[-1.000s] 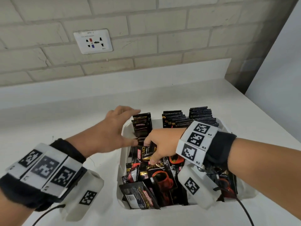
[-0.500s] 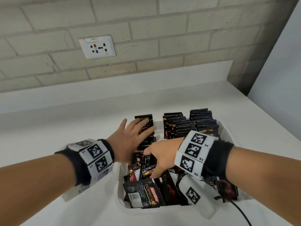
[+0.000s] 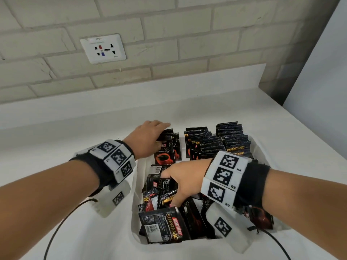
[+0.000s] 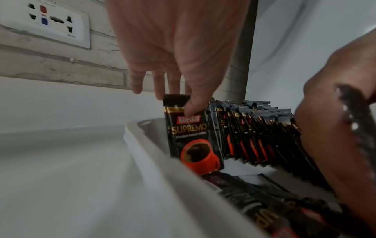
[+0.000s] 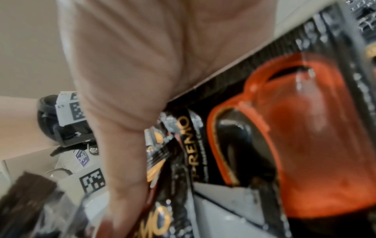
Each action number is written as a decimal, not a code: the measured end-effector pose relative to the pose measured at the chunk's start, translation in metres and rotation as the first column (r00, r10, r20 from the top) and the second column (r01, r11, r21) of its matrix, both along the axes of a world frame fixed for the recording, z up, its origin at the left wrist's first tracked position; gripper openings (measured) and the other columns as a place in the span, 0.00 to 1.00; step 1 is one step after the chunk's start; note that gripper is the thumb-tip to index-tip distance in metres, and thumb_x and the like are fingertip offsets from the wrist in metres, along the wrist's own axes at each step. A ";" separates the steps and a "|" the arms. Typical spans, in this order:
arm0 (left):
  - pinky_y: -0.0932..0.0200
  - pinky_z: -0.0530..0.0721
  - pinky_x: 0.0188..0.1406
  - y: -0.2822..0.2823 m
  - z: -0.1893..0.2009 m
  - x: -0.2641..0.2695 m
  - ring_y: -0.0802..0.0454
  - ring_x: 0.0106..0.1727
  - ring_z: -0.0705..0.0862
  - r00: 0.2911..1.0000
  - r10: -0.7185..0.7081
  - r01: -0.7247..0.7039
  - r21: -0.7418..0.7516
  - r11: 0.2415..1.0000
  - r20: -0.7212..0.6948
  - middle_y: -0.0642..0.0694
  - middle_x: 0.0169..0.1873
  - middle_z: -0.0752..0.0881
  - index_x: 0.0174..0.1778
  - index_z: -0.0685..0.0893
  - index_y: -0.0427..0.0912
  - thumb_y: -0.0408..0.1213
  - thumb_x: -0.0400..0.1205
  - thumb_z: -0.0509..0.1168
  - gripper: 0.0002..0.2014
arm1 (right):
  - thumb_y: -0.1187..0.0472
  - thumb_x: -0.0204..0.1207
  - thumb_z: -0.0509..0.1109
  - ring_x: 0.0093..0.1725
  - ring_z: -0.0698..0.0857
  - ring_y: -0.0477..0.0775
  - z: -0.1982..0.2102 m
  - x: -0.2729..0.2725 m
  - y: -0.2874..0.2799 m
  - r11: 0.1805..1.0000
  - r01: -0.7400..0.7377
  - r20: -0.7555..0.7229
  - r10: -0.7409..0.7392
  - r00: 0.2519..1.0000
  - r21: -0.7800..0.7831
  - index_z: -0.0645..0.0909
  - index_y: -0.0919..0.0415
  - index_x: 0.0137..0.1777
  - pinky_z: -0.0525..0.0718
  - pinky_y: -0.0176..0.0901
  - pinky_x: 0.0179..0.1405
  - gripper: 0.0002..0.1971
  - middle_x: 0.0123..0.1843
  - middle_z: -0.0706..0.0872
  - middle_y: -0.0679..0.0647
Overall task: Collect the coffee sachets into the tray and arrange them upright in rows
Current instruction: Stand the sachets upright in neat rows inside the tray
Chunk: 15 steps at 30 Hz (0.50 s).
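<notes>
A white tray [image 3: 138, 186] on the counter holds black Kopiko coffee sachets. Three rows stand upright at its far end: a short left row [image 3: 167, 152], a middle row [image 3: 202, 143] and a right row [image 3: 234, 137]. Loose sachets [image 3: 163, 224] lie jumbled in the near half. My left hand [image 3: 150, 136] pinches the left row's front sachet [image 4: 189, 133], thumb on its face and fingers behind its top. My right hand [image 3: 180, 182] reaches into the pile, its fingers curled around a few loose sachets [image 5: 284, 128]. How many it grips is hidden.
The tray sits on a white counter [image 3: 56, 147] against a brick wall with a socket plate [image 3: 103, 48]. A grey-white panel [image 3: 319, 72] closes off the right side. Black cables [image 3: 62, 222] trail from both wrist units over the counter near the front.
My left hand moved from the tray's left edge onto the left upright row and took hold of its front sachet. My right hand stayed in the pile and dug slightly nearer.
</notes>
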<state>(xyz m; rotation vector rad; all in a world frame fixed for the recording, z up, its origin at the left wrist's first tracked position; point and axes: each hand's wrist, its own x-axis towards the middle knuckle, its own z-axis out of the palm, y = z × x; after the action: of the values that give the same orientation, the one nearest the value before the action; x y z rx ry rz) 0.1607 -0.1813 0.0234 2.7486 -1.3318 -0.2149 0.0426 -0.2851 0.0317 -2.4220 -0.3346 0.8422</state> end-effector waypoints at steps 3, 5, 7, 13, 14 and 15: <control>0.52 0.68 0.71 -0.002 -0.003 0.000 0.44 0.72 0.70 1.000 -0.019 0.020 0.091 0.996 -0.014 0.43 0.74 0.71 0.81 0.58 0.46 0.34 0.83 0.59 0.30 | 0.59 0.71 0.75 0.38 0.84 0.38 -0.001 0.002 0.001 1.000 0.008 0.026 -0.009 1.000 0.017 0.75 0.65 0.64 0.77 0.26 0.32 0.23 0.45 0.89 0.51; 0.51 0.69 0.70 -0.001 -0.004 0.000 0.44 0.71 0.70 1.000 -0.019 0.021 0.128 0.992 -0.014 0.44 0.74 0.70 0.82 0.55 0.45 0.36 0.84 0.59 0.31 | 0.57 0.69 0.77 0.57 0.83 0.55 -0.002 0.002 0.000 0.999 0.039 0.039 -0.040 0.998 0.021 0.75 0.65 0.66 0.81 0.41 0.50 0.27 0.61 0.84 0.60; 0.49 0.67 0.73 0.002 -0.003 0.001 0.44 0.73 0.68 1.000 -0.009 0.010 0.146 0.989 -0.009 0.44 0.77 0.66 0.82 0.53 0.45 0.37 0.83 0.61 0.33 | 0.56 0.69 0.77 0.62 0.81 0.59 -0.002 0.004 -0.002 0.998 0.061 0.039 -0.062 0.997 0.026 0.75 0.66 0.67 0.78 0.44 0.58 0.28 0.64 0.83 0.60; 0.56 0.62 0.74 0.018 0.020 -0.005 0.46 0.76 0.61 0.990 0.095 -0.104 -0.088 0.991 -0.106 0.46 0.76 0.64 0.81 0.58 0.48 0.34 0.79 0.67 0.35 | 0.58 0.70 0.76 0.54 0.84 0.51 0.002 0.006 -0.007 0.993 0.098 0.023 -0.100 0.995 0.064 0.79 0.64 0.63 0.78 0.34 0.52 0.23 0.59 0.86 0.54; 0.60 0.64 0.69 0.025 0.023 -0.006 0.47 0.72 0.65 0.993 0.087 -0.101 -0.187 0.977 -0.081 0.47 0.70 0.70 0.78 0.66 0.47 0.32 0.78 0.68 0.31 | 0.57 0.70 0.76 0.56 0.84 0.51 0.002 0.007 -0.009 0.993 0.100 0.022 -0.102 0.995 0.062 0.79 0.63 0.62 0.78 0.38 0.56 0.22 0.60 0.85 0.55; 0.64 0.65 0.62 0.032 0.024 -0.008 0.49 0.65 0.69 0.997 0.067 -0.077 -0.266 0.961 -0.047 0.49 0.62 0.73 0.72 0.74 0.46 0.31 0.77 0.68 0.26 | 0.57 0.69 0.76 0.56 0.83 0.52 0.003 0.007 -0.009 0.993 0.099 0.029 -0.101 0.994 0.063 0.79 0.63 0.62 0.79 0.41 0.59 0.22 0.60 0.86 0.55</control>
<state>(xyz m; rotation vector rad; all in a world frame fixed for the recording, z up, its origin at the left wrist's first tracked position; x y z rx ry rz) 0.1526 -0.1492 0.0477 2.5474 -1.1537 -0.0744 0.0495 -0.2942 0.0346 -2.3757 -0.2455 0.7396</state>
